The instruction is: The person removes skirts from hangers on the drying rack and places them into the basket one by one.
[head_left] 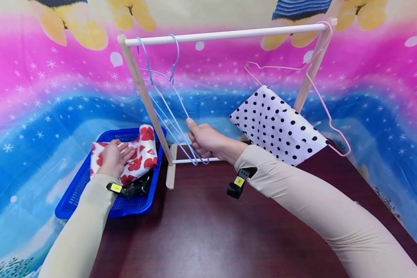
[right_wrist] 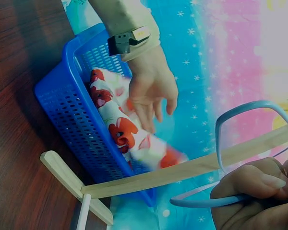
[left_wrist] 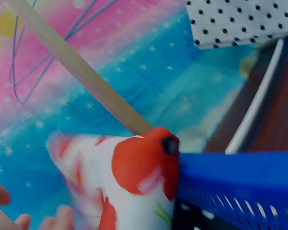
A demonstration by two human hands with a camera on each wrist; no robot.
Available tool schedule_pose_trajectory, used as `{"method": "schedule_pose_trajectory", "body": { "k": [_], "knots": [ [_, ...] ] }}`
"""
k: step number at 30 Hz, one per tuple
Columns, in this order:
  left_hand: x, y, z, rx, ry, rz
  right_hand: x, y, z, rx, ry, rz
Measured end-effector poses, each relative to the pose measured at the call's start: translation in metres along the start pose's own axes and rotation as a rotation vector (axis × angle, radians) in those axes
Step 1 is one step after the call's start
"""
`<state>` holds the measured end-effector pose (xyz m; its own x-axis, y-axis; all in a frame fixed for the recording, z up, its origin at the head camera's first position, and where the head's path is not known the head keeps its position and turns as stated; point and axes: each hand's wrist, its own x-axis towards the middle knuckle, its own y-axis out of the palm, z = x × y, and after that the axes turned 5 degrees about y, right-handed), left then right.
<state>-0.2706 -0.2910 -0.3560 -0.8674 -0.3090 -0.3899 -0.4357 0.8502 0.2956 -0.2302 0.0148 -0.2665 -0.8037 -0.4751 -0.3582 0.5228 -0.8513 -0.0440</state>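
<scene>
With the right hand (head_left: 208, 138) pinching the blue hanger (right_wrist: 221, 202) below the white rail (head_left: 226, 35), it seems best to steady it while the left hand (head_left: 114, 158), fingers loosely spread, gathers the flowered cloth (head_left: 135, 163) in the basket (head_left: 132, 211) by one edge.

In the head view, a cream left sleeve (head_left: 81, 222) is showing at eight o'clock and a matching, creased right sleeve (head_left: 299, 193) at four; a black left strap (head_left: 127, 191) and black right strap (head_left: 234, 190) are carrying yellow labels (head_left: 239, 181) with dark markings.
</scene>
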Motion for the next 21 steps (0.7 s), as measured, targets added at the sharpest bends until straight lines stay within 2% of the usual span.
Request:
{"method": "schedule_pose_trajectory", "body": {
  "k": [3,5,11,13,16,19,21],
  "knots": [
    [0.001,0.001,0.008,0.204,0.006,0.090,-0.001,0.000,0.000,-0.003,-0.001,-0.001],
    [0.002,0.002,0.013,0.336,0.034,0.129,-0.001,0.000,0.000,-0.006,-0.001,-0.002],
    [0.004,0.006,0.027,0.747,0.175,0.141,-0.001,-0.001,0.000,-0.007,-0.003,0.000],
    [0.003,0.008,0.030,0.904,0.178,0.186,-0.001,-0.002,-0.001,-0.011,-0.002,0.000],
    [0.003,0.007,0.032,1.135,0.152,0.289,-0.001,-0.002,-0.001,-0.013,-0.001,0.002],
    [0.003,0.004,0.033,1.298,0.108,0.385,-0.001,-0.002,-0.001,-0.009,-0.001,0.007],
    [0.003,0.000,0.033,1.361,0.097,0.446,-0.001,-0.003,-0.001,-0.010,-0.002,0.007]
  ]
}}
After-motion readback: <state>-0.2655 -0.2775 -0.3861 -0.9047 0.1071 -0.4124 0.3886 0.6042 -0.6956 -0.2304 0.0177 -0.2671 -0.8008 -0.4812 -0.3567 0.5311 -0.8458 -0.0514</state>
